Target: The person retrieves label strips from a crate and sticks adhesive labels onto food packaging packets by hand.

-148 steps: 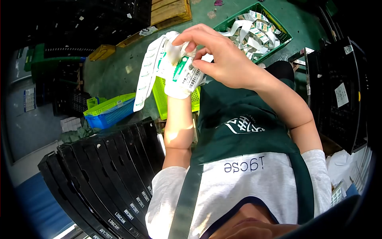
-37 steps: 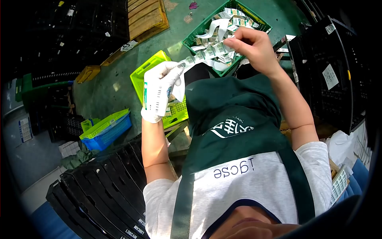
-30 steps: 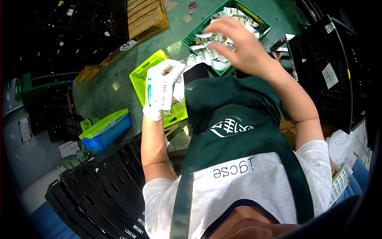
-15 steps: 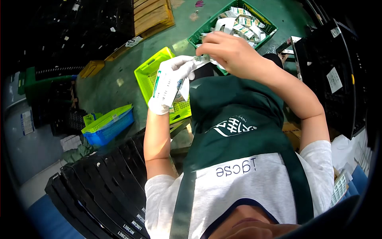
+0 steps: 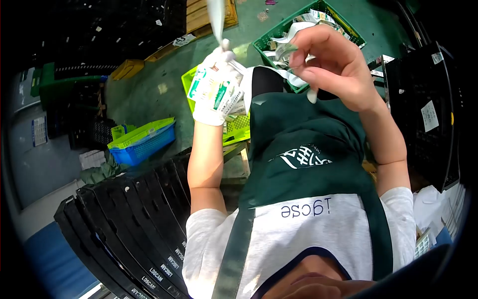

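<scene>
My left hand (image 5: 215,82), in a white glove, is closed on printed label strips (image 5: 226,97), white with green print and barcodes, which lie across its palm and wrist. From its fingertips a blurred white strip (image 5: 216,17) sticks up, and more white strip hangs beside the hand. My bare right hand (image 5: 333,67) is curled to the right of it, with a green-and-white strip piece (image 5: 285,51) at its fingertips and a small white end (image 5: 312,95) showing below the thumb. Behind it, a dark green crate (image 5: 263,42) holds several more such strips.
A yellow-green crate (image 5: 239,133) stands below my left hand. Farther left are a blue basket (image 5: 152,145) and stacked black crates (image 5: 112,214). Black crates (image 5: 423,144) stand on the right. A wooden pallet (image 5: 204,17) lies at the top.
My hands have moved apart, the right one coming nearer and to the right. A strip now points upward from my left hand, and the labels on the glove show more fully.
</scene>
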Tool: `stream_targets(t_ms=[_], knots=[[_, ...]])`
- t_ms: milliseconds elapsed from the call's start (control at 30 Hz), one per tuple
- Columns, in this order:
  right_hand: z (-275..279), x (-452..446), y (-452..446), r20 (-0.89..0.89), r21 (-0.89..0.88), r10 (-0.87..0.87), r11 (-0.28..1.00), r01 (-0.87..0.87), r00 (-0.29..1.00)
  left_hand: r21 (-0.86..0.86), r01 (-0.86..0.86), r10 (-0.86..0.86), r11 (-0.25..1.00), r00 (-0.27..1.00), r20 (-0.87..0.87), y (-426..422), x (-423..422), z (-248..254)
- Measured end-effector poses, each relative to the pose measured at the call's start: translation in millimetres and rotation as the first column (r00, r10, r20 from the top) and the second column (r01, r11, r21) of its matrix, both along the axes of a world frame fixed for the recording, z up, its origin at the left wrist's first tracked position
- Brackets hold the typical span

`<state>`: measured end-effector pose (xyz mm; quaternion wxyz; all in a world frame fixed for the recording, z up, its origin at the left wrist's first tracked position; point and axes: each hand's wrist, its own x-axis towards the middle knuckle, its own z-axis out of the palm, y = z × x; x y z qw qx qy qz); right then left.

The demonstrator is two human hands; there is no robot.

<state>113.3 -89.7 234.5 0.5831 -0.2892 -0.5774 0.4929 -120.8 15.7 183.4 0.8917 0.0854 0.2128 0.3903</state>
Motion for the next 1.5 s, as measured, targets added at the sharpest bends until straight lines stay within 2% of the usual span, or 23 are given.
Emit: stream_targets(t_ms=[67, 167, 200, 267, 300, 367, 433, 533, 633, 700, 733, 800, 867, 933, 967, 1033, 1067, 1133, 1233, 1333, 1367, 1467, 1500], knots=[[-5, -4, -3, -0.204, -0.139, 0.086, 0.984, -0.116, 0.975, 0.062, 0.042, -0.053, 0.997, 0.981, 0.189, 2, 0, 13], [-31, -28, 4, -0.186, -0.272, 0.008, 0.960, -0.059, 0.982, 0.172, -0.013, -0.032, 0.985, 0.965, 0.259, 11, -1, 20], [-34, -34, 4, -0.211, -0.341, 0.019, 0.935, -0.091, 0.977, 0.330, -0.101, 0.085, 0.939, 0.994, 0.065, 6, 2, 29], [-53, -47, 16, -0.127, -0.364, 0.022, 0.929, -0.067, 0.992, 0.256, -0.146, 0.114, 0.956, 0.984, 0.135, 3, 10, 50], [-70, -52, 25, -0.116, -0.321, 0.049, 0.943, -0.084, 0.992, 0.176, -0.020, -0.042, 0.984, 0.940, 0.339, 10, 10, 52], [-82, -54, 36, 0.262, -0.189, 0.002, 0.981, 0.049, 0.965, 0.137, -0.002, -0.056, 0.991, 0.908, 0.414, 14, 10, 59], [-77, -54, 43, 0.643, 0.009, -0.107, 0.991, 0.132, 0.759, 0.178, 0.031, -0.102, 0.984, 0.907, 0.409, 19, 13, 71], [-75, -58, 56, 0.690, 0.256, -0.253, 0.962, 0.098, 0.678, 0.167, 0.060, -0.128, 0.984, 0.892, 0.433, 14, 24, 92], [-52, -60, 67, 0.642, 0.217, -0.067, 0.971, -0.097, 0.764, 0.225, 0.110, -0.201, 0.968, 0.876, 0.437, 19, 20, 117], [-21, -51, 63, 0.654, 0.079, 0.143, 0.964, -0.255, 0.743, 0.292, -0.059, -0.091, 0.955, 0.875, 0.475, 24, 19, 117], [-20, -54, 61, 0.544, -0.001, 0.269, 0.947, -0.321, 0.794, 0.317, -0.143, -0.036, 0.938, 0.867, 0.497, 26, 19, 117], [-20, -58, 57, 0.276, -0.131, 0.485, 0.874, -0.468, 0.830, 0.361, -0.133, 0.013, 0.923, 0.948, 0.317, 18, 30, 101], [-10, -53, 54, 0.269, -0.239, 0.548, 0.834, -0.497, 0.792, 0.120, -0.320, 0.330, 0.940, 0.941, -0.073, -14, 54, 90], [-15, -49, 50, 0.383, -0.354, 0.539, 0.836, -0.420, 0.750, 0.498, -0.087, 0.146, 0.863, 0.986, -0.081, -20, 39, 59], [-23, -50, 46, 0.261, -0.305, 0.539, 0.833, -0.461, 0.801, 0.512, -0.091, 0.165, 0.854, 0.981, -0.101, -21, 35, 51], [-33, -42, 43, 0.393, -0.297, 0.475, 0.876, -0.380, 0.787, 0.450, -0.212, 0.294, 0.868, 0.948, -0.121, -35, 36, 54], [-38, -38, 42, 0.459, -0.284, 0.441, 0.895, -0.343, 0.771, 0.488, -0.042, -0.139, 0.872, 0.934, 0.329, -17, 26, 40], [-43, -33, 38, 0.297, -0.240, 0.240, 0.956, -0.172, 0.924, 0.458, -0.137, -0.013, 0.879, 0.951, 0.310, -19, 24, 39], [-30, -36, 29, 0.174, -0.130, 0.014, 0.991, 0.009, 0.985, 0.348, -0.226, 0.110, 0.910, 0.940, 0.324, -17, 29, 34], [-23, -47, 19, 0.334, -0.035, -0.054, 0.997, 0.069, 0.941, 0.313, -0.234, 0.135, 0.920, 0.942, 0.307, -12, 30, 25], [-21, -50, 18, 0.385, 0.017, -0.091, 0.996, 0.092, 0.918, 0.305, -0.149, 0.001, 0.941, 0.900, 0.437, -13, 30, 23], [-20, -57, 19, 0.451, 0.068, -0.154, 0.988, 0.138, 0.879, 0.432, -0.135, -0.018, 0.892, 0.943, 0.332, -10, 26, 14], [-18, -58, 19, 0.465, 0.078, -0.163, 0.987, 0.143, 0.870, 0.438, -0.174, 0.083, 0.882, 0.972, 0.218, -12, 26, 15]])
